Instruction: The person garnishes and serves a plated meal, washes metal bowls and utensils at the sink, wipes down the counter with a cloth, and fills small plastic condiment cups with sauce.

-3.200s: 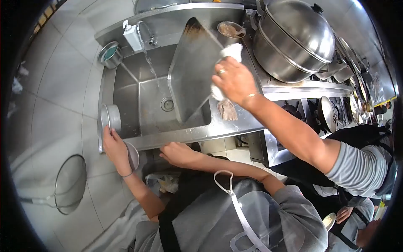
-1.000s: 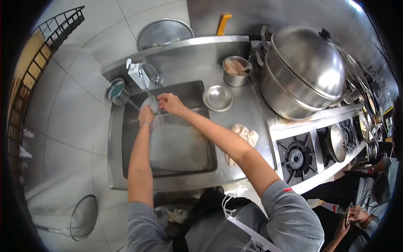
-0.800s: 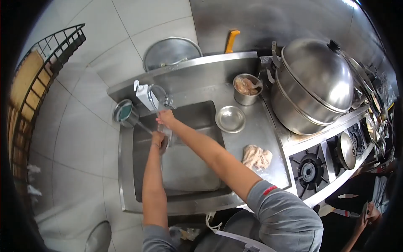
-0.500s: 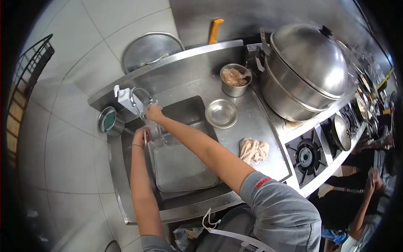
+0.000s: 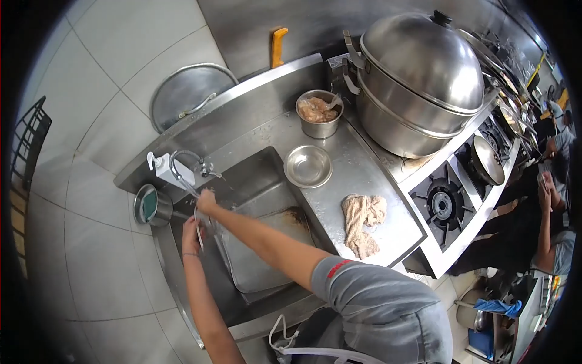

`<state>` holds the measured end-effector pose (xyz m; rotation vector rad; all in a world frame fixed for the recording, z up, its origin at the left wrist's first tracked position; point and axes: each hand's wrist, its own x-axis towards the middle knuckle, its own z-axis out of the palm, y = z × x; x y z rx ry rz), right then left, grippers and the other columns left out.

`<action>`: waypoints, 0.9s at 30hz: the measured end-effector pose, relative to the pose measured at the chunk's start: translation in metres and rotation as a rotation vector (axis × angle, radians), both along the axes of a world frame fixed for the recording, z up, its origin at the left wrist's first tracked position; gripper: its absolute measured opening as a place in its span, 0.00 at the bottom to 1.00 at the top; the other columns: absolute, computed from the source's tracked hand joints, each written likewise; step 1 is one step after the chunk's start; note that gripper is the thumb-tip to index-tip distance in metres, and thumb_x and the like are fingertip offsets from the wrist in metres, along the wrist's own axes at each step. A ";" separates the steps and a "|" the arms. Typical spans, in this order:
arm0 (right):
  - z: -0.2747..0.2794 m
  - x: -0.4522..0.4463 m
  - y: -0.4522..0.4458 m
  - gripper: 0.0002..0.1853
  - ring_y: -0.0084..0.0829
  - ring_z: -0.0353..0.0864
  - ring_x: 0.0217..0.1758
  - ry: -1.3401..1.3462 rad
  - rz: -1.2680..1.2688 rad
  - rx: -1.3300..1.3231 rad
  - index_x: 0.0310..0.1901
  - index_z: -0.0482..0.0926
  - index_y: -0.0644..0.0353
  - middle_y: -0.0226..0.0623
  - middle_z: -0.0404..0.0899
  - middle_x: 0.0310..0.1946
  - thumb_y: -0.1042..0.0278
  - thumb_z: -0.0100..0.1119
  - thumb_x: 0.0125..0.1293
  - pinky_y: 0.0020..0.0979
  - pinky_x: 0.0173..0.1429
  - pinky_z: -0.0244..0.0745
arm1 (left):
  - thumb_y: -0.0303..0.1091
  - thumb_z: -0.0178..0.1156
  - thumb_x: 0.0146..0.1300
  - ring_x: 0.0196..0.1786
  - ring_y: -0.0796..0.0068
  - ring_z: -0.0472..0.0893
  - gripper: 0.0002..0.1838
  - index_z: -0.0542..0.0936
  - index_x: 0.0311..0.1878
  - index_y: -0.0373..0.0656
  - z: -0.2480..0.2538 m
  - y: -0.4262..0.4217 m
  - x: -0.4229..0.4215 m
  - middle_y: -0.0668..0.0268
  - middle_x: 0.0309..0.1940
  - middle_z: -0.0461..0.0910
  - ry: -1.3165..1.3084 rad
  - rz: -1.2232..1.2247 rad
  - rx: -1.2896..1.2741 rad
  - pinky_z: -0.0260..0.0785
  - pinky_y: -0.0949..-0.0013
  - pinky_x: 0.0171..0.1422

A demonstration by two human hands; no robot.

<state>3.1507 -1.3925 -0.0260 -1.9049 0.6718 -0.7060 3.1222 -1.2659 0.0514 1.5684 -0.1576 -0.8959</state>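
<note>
My left hand (image 5: pixel 191 236) is closed on a thin, pale, dish-like thing (image 5: pixel 199 230), seen nearly edge-on over the left part of the sink (image 5: pixel 245 173). Just above it is my right hand (image 5: pixel 207 201), below the faucet (image 5: pixel 203 165) and beside the thin dish; its fingers are turned away and hidden. What looks like running water blurs the space around both hands. Under my right forearm a rectangular metal tray (image 5: pixel 254 261) lies in the sink, with a brown stain near its far right corner.
A soap bottle (image 5: pixel 173 170) and a pot with a green sponge (image 5: pixel 159 209) stand left. On the right are a metal bowl (image 5: pixel 308 167), a container of food (image 5: pixel 319 127), a cloth (image 5: pixel 362 221), a large steamer (image 5: pixel 418 85) and a burner (image 5: pixel 445 203). Another person's hand (image 5: pixel 545 188) shows far right.
My right hand has come off the faucet handle and moved down toward the left hand. The camera view has shifted, and more of the stained tray corner shows.
</note>
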 end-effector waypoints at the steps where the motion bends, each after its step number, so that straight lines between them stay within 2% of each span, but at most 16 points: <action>1: 0.003 0.000 0.012 0.08 0.51 0.77 0.35 -0.010 -0.059 -0.064 0.24 0.77 0.66 0.52 0.77 0.29 0.71 0.55 0.45 0.44 0.40 0.73 | 0.30 0.52 0.59 0.12 0.81 0.65 0.01 0.71 0.32 0.47 0.010 0.003 -0.012 0.73 0.16 0.66 -0.006 0.059 0.041 0.56 0.76 0.13; 4: -0.001 -0.007 0.021 0.07 0.49 0.78 0.34 -0.039 0.067 -0.168 0.24 0.78 0.64 0.49 0.78 0.26 0.70 0.55 0.45 0.43 0.39 0.73 | 0.30 0.52 0.61 0.12 0.82 0.64 0.01 0.71 0.33 0.46 0.005 0.032 -0.020 0.73 0.16 0.65 0.026 0.159 0.060 0.56 0.77 0.13; 6: 0.028 -0.045 -0.002 0.06 0.47 0.78 0.31 0.164 0.130 0.152 0.25 0.79 0.62 0.48 0.77 0.23 0.70 0.57 0.46 0.42 0.40 0.73 | 0.31 0.53 0.60 0.13 0.83 0.65 0.02 0.71 0.35 0.47 0.001 0.049 -0.020 0.74 0.16 0.64 0.058 0.121 -0.023 0.55 0.78 0.13; 8: 0.010 -0.072 -0.036 0.06 0.45 0.78 0.35 0.122 0.209 0.090 0.29 0.81 0.58 0.45 0.78 0.28 0.70 0.58 0.47 0.42 0.42 0.74 | 0.31 0.54 0.60 0.14 0.83 0.66 0.03 0.71 0.36 0.47 0.000 0.056 -0.032 0.74 0.17 0.65 0.070 0.141 -0.034 0.55 0.78 0.13; 10: 0.072 -0.156 -0.085 0.13 0.40 0.72 0.47 0.434 0.032 -0.509 0.37 0.80 0.50 0.36 0.74 0.40 0.70 0.59 0.46 0.40 0.46 0.71 | 0.31 0.54 0.59 0.15 0.84 0.65 0.05 0.71 0.39 0.45 0.007 0.058 -0.046 0.74 0.19 0.67 -0.058 0.068 0.125 0.55 0.79 0.14; 12: 0.065 -0.195 -0.159 0.14 0.41 0.68 0.52 0.406 -0.193 -0.713 0.41 0.78 0.50 0.38 0.72 0.45 0.70 0.54 0.51 0.49 0.53 0.65 | 0.29 0.54 0.58 0.17 0.84 0.67 0.09 0.71 0.42 0.45 -0.003 0.064 -0.041 0.73 0.21 0.69 -0.078 -0.016 0.140 0.58 0.79 0.17; 13: 0.056 -0.213 -0.190 0.17 0.41 0.65 0.57 0.409 -0.379 -0.972 0.47 0.75 0.52 0.40 0.72 0.47 0.68 0.51 0.53 0.53 0.58 0.59 | 0.28 0.54 0.57 0.19 0.83 0.68 0.12 0.71 0.46 0.44 -0.005 0.067 -0.039 0.72 0.24 0.71 -0.100 -0.106 0.162 0.61 0.79 0.20; 14: 0.051 -0.234 -0.219 0.19 0.41 0.64 0.58 0.477 -0.374 -1.120 0.51 0.73 0.51 0.41 0.72 0.49 0.67 0.51 0.55 0.55 0.62 0.52 | 0.26 0.53 0.56 0.23 0.82 0.70 0.15 0.71 0.48 0.43 0.006 0.060 -0.050 0.71 0.26 0.72 -0.141 -0.069 0.123 0.63 0.79 0.25; 15: 0.033 -0.238 -0.247 0.17 0.40 0.64 0.59 0.707 -0.275 -1.077 0.50 0.74 0.50 0.40 0.72 0.49 0.66 0.49 0.57 0.57 0.64 0.49 | 0.24 0.52 0.55 0.26 0.81 0.72 0.17 0.71 0.50 0.42 0.020 0.047 -0.062 0.69 0.29 0.74 -0.189 -0.026 0.086 0.65 0.78 0.30; 16: 0.056 -0.245 -0.257 0.15 0.40 0.61 0.63 0.995 0.026 -0.824 0.47 0.77 0.47 0.38 0.71 0.52 0.65 0.49 0.58 0.58 0.64 0.49 | 0.23 0.51 0.54 0.31 0.80 0.73 0.19 0.72 0.51 0.41 0.025 0.037 -0.065 0.68 0.32 0.75 -0.181 -0.031 0.035 0.66 0.77 0.35; 17: 0.046 -0.242 -0.266 0.13 0.38 0.63 0.63 0.937 -0.007 -0.830 0.44 0.79 0.47 0.37 0.73 0.51 0.64 0.50 0.58 0.57 0.64 0.50 | 0.21 0.50 0.53 0.35 0.78 0.74 0.20 0.72 0.52 0.41 0.026 0.029 -0.064 0.67 0.35 0.76 -0.175 -0.037 -0.015 0.67 0.76 0.40; 18: 0.053 -0.237 -0.273 0.12 0.41 0.71 0.56 0.947 0.097 -0.743 0.43 0.79 0.49 0.39 0.74 0.51 0.62 0.51 0.58 0.49 0.61 0.61 | 0.20 0.50 0.53 0.37 0.79 0.75 0.19 0.74 0.51 0.41 0.015 0.019 -0.056 0.67 0.37 0.77 -0.213 -0.051 -0.044 0.67 0.77 0.41; 22: 0.097 -0.189 -0.236 0.11 0.44 0.78 0.47 0.933 0.506 -0.693 0.42 0.78 0.57 0.44 0.77 0.45 0.67 0.53 0.57 0.40 0.48 0.74 | 0.21 0.52 0.55 0.42 0.79 0.76 0.15 0.77 0.47 0.41 0.036 -0.030 -0.044 0.67 0.41 0.78 -0.109 -0.070 -0.052 0.66 0.77 0.46; 24: 0.108 -0.155 -0.189 0.10 0.42 0.78 0.47 0.819 0.466 -0.778 0.40 0.78 0.58 0.43 0.79 0.40 0.69 0.53 0.56 0.42 0.48 0.74 | 0.28 0.55 0.58 0.18 0.81 0.70 0.07 0.81 0.37 0.41 0.008 -0.049 -0.022 0.69 0.25 0.77 -0.395 0.046 0.028 0.61 0.74 0.20; 25: 0.111 -0.142 -0.168 0.10 0.43 0.78 0.45 0.640 0.481 -0.854 0.39 0.78 0.58 0.43 0.79 0.38 0.70 0.54 0.54 0.42 0.47 0.74 | 0.28 0.55 0.58 0.18 0.81 0.70 0.07 0.81 0.37 0.41 0.008 -0.053 -0.015 0.69 0.25 0.77 -0.398 0.059 0.024 0.61 0.74 0.20; 27: 0.122 -0.107 -0.132 0.11 0.43 0.78 0.45 0.526 0.540 -0.800 0.41 0.77 0.56 0.42 0.79 0.40 0.69 0.55 0.55 0.40 0.48 0.74 | 0.42 0.61 0.55 0.25 0.72 0.77 0.16 0.82 0.31 0.35 0.014 -0.054 -0.001 0.60 0.26 0.80 -0.632 -0.144 0.476 0.69 0.68 0.29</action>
